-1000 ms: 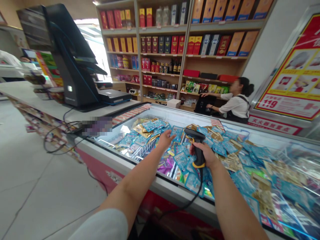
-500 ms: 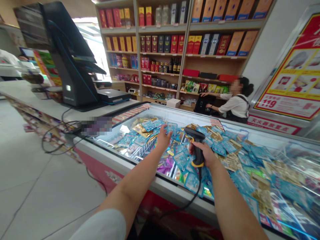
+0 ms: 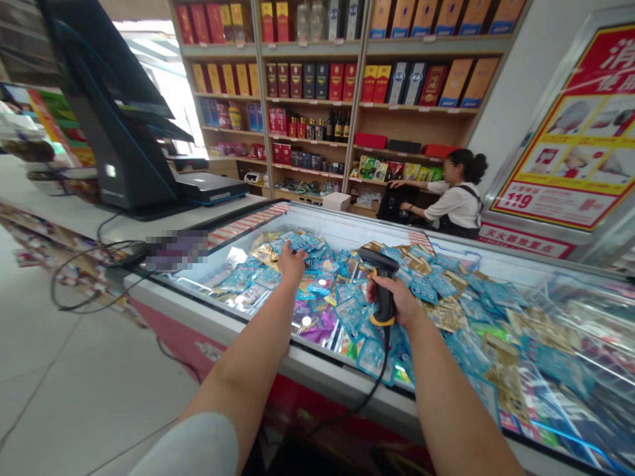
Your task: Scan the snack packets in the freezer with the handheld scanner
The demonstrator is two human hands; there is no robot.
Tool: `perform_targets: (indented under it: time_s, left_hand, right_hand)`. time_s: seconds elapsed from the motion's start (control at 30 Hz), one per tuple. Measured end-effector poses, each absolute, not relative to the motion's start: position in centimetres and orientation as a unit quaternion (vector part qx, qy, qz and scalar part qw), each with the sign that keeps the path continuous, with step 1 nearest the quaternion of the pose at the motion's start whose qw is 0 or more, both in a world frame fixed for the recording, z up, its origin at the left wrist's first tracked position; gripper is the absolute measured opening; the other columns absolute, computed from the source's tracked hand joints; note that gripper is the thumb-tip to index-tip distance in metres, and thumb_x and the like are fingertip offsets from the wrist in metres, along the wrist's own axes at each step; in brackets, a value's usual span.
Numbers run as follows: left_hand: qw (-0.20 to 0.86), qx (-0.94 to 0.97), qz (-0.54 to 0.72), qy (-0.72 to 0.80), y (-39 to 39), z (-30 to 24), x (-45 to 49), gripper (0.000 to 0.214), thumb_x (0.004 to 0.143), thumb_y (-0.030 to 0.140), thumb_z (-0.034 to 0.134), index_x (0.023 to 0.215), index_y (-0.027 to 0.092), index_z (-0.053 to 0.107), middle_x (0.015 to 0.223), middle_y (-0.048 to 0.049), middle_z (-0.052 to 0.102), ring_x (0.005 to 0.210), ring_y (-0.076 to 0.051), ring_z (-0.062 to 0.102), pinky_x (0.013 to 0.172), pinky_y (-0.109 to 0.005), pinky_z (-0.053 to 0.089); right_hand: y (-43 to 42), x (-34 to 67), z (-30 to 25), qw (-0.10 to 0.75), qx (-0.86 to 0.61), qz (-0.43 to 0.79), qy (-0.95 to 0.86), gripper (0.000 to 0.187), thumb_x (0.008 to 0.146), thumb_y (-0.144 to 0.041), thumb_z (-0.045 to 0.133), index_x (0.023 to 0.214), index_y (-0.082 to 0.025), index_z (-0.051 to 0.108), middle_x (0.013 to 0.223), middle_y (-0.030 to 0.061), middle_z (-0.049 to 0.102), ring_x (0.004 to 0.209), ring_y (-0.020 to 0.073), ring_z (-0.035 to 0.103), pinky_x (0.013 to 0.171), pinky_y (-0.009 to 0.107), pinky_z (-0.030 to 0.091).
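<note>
One black scanner (image 3: 380, 284) upright over the middle of the packet-filled freezer (image 3: 327, 370), well inside its near rim, gripped tight in the right hand (image 3: 397, 305), with the left hand (image 3: 290, 261) loosely spread, fingertips touching blue packets (image 3: 303, 242) farther left, bare floor (image 3: 74, 370) beyond.

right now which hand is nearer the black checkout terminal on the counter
Left. The left hand is at the blue packets in the freezer, on the side toward the checkout terminal; the right hand grips the scanner farther right.
</note>
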State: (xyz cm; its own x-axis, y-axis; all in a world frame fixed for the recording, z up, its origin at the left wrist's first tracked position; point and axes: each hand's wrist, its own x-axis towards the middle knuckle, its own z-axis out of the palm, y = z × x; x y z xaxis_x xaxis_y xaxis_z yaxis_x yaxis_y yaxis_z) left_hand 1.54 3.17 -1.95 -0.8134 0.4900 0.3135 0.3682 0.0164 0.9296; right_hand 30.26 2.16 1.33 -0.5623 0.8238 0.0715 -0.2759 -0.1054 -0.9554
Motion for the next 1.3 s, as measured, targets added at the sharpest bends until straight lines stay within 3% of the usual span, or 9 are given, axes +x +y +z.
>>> perform_targets:
  time_s: [0.23,0.47,0.57,0.63,0.73,0.8,1.0,1.3]
  left_hand:
    - [0.068,0.291,0.634,0.713,2.9,-1.9,1.4,0.046,0.088,0.03,0.05,0.132,0.015,0.045,0.085,-0.0057,0.069,0.073,-0.018,0.067,0.074,-0.031,0.05]
    - [-0.008,0.43,0.502,0.75,0.9,-0.3,3.8,0.039,0.09,0.038,0.045,0.121,0.018,0.057,0.068,-0.0025,0.064,0.072,-0.021,0.064,0.072,-0.031,0.046]
    - [0.058,0.553,0.421,0.717,0.4,-0.1,5.9,0.042,0.086,0.047,0.05,0.115,0.021,0.063,0.082,-0.0043,0.068,0.075,-0.019,0.064,0.072,-0.029,0.046]
    - [0.109,0.645,0.356,0.668,0.2,-0.4,7.2,0.045,0.08,0.055,0.056,0.109,0.021,0.066,0.095,-0.0063,0.069,0.088,-0.021,0.063,0.08,-0.03,0.046]
    - [0.108,0.736,0.262,0.616,0.1,-0.7,8.6,0.052,0.063,0.058,0.073,0.1,0.022,0.07,0.112,-0.0078,0.065,0.115,-0.028,0.052,0.098,-0.036,0.038]
    - [0.11,0.747,0.235,0.613,0.0,-0.8,9.1,0.057,0.054,0.055,0.079,0.099,0.022,0.069,0.116,-0.0085,0.062,0.12,-0.031,0.048,0.101,-0.039,0.037]
    - [0.166,0.672,0.323,0.645,0.2,-0.7,9.1,0.058,0.065,0.041,0.077,0.114,0.017,0.058,0.11,-0.0096,0.065,0.098,-0.024,0.062,0.084,-0.032,0.048]
    - [0.135,0.605,0.424,0.66,1.1,-1.8,8.2,0.052,0.078,0.023,0.065,0.129,0.021,0.056,0.115,-0.0083,0.067,0.101,-0.024,0.063,0.091,-0.037,0.048]
  right_hand:
    - [2.5,30.2,1.1,0.4,-0.243,0.699,-0.541,0.02,0.073,-0.034,0.069,0.079,-0.015,0.065,0.063,0.003,0.067,0.051,0.0147,0.058,0.051,0.027,0.046]
    - [2.4,30.3,1.1,0.396,-0.249,0.697,-0.543,0.02,0.074,-0.034,0.069,0.075,-0.015,0.065,0.063,0.0034,0.066,0.053,0.0146,0.059,0.053,0.027,0.046]
    - [2.3,30.3,1.2,0.395,-0.251,0.696,-0.544,0.021,0.074,-0.035,0.069,0.074,-0.015,0.065,0.063,0.0035,0.066,0.053,0.0146,0.058,0.052,0.027,0.046]
    - [2.2,30.3,1.3,0.398,-0.253,0.698,-0.539,0.021,0.073,-0.035,0.07,0.076,-0.015,0.065,0.063,0.003,0.066,0.052,0.0143,0.058,0.052,0.026,0.046]
    - [2.0,30.3,1.4,0.4,-0.256,0.702,-0.531,0.022,0.073,-0.035,0.07,0.079,-0.016,0.064,0.063,0.0022,0.065,0.052,0.0143,0.058,0.052,0.026,0.046]
    - [1.9,30.2,1.4,0.4,-0.257,0.699,-0.534,0.022,0.073,-0.035,0.07,0.08,-0.016,0.064,0.063,0.002,0.065,0.052,0.0145,0.058,0.052,0.027,0.046]
    - [1.9,30.2,1.6,0.401,-0.262,0.69,-0.543,0.022,0.071,-0.036,0.071,0.08,-0.017,0.063,0.062,0.0016,0.065,0.052,0.0145,0.058,0.051,0.026,0.044]
    - [2.1,30.2,1.3,0.391,-0.253,0.689,-0.555,0.023,0.073,-0.038,0.069,0.076,-0.017,0.063,0.06,0.0028,0.065,0.053,0.0152,0.057,0.053,0.027,0.043]
